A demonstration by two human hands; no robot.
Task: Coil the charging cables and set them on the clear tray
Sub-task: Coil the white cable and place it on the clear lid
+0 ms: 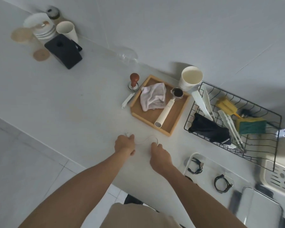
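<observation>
1. Head view. Both of the person's bare forearms reach out over the white bench.
2. Left hand [124,143]: fingers curled round one end of a thin white charging cable [145,140]; its plug tip shows just past the knuckles.
3. Right hand [160,155]: fingertips pinch the same cable where it bends into a small loop on the bench top. Between the hands the cable lies slack in a shallow arc.
4. Clear plastic tray [209,159] sits toward the near edge of the bench, right of the right hand. Two coiled black cables lie on it: one [196,166] at its left end, one [222,183] nearer its middle.
5. Wooden square tray [173,127], mid-bench beyond the hands, holds a crumpled pale cloth [153,97] and a white-handled portafilter [168,109].
6. Black wire basket [276,129], right of the wooden tray, holds tongs and sponges.
</observation>
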